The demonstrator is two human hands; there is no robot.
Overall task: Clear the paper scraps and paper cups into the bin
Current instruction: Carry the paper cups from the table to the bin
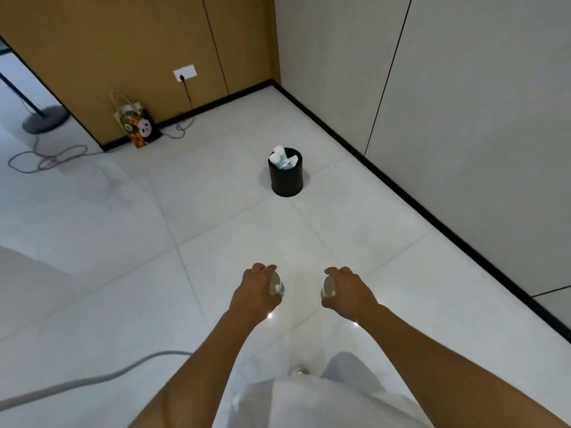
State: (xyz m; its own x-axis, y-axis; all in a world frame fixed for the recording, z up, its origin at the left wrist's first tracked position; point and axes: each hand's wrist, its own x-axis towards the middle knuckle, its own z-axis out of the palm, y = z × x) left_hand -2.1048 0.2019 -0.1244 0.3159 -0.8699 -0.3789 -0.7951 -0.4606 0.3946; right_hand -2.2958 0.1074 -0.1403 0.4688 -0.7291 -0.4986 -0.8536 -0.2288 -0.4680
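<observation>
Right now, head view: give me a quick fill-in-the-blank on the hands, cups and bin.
1. Each hand, left hand and right hand, grips one paper ____.
2. The bin on the floor is coloured ____.
3. The gift bag leans against the ____ wall panel.

Missing words: cup; black; brown
</observation>
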